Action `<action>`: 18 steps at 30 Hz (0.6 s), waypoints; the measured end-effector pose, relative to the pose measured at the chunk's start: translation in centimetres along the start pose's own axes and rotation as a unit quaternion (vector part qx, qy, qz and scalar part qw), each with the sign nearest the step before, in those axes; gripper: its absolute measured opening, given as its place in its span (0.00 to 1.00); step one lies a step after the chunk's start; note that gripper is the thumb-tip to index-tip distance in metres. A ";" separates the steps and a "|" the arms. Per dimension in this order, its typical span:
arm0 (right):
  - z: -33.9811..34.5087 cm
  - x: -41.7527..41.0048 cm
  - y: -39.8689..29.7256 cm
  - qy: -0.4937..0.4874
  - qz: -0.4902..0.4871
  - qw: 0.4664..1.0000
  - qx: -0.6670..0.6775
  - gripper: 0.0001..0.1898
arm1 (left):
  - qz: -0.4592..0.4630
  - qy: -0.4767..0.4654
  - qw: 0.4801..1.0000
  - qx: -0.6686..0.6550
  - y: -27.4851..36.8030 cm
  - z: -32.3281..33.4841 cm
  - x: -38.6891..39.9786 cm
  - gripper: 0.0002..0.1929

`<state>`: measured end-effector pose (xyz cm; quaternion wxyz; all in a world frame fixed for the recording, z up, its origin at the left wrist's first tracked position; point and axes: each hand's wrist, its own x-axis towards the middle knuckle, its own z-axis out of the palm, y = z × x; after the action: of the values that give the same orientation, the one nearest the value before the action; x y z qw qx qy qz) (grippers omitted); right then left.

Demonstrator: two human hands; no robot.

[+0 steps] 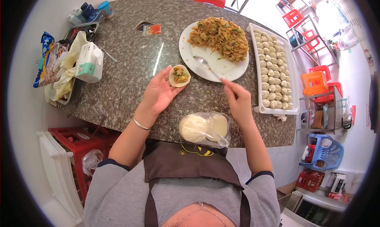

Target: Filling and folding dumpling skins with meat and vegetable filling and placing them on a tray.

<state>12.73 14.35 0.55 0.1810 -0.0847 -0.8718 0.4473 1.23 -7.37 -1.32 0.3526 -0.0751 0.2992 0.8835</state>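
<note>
On the fingers of my left hand (158, 92) rests a round dough wrapper (186, 83), with a small heap of chopped filling (180, 74) at its middle. My right hand (239, 100) pinches the handle end of a metal spoon (211, 69). The spoon's bowl lies on the bare front part of a white plate (202, 74). A large mound of chopped vegetable filling (221, 37) covers the plate's far side. Close to my apron, a clear plastic bag (215, 132) holds a stack of round wrappers (193, 127).
Rows of pleated dumplings (274, 72) fill a white tray (295, 93) at the right edge of the speckled stone table (124, 66). A tissue pack (90, 62) and plastic bags crowd a basket on the left. Behind the plate's left side lies a small packet (152, 29).
</note>
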 end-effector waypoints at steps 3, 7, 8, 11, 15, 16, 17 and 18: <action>0.8 2.0 1.3 0.018 0.020 0.999 -0.024 0.12 | -0.012 0.003 1.000 -0.025 0.0 -0.5 0.1 0.22; 1.9 0.5 1.0 -0.030 0.032 0.998 -0.036 0.12 | -0.021 -0.005 0.999 -0.046 -0.3 -0.6 0.7 0.22; 1.6 -0.2 0.0 -0.050 0.071 0.996 -0.014 0.13 | -0.028 -0.019 0.998 -0.059 -0.4 -0.5 1.0 0.23; 1.6 -2.3 -0.4 -0.081 0.053 0.995 0.017 0.13 | -0.036 -0.045 0.995 -0.079 -0.7 -0.4 1.2 0.24; -0.3 -0.3 2.2 0.090 -0.012 0.994 -0.065 0.12 | -0.052 -0.049 0.996 -0.056 -0.8 0.0 1.1 0.26; -1.1 0.5 2.9 0.083 0.009 0.989 -0.123 0.12 | -0.057 -0.036 0.996 -0.057 -0.8 0.2 1.0 0.27; -1.0 0.2 2.9 0.086 0.011 0.988 -0.124 0.12 | -0.061 -0.037 0.996 -0.056 -1.0 0.2 0.8 0.27; -0.9 0.0 2.9 0.067 0.000 0.991 -0.115 0.12 | -0.069 -0.033 0.995 -0.065 -1.3 0.3 0.6 0.28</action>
<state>13.08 16.71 -1.36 0.2280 -0.1346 -0.9032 0.3378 1.70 -6.10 -1.89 0.4169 -0.0890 0.2239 0.8765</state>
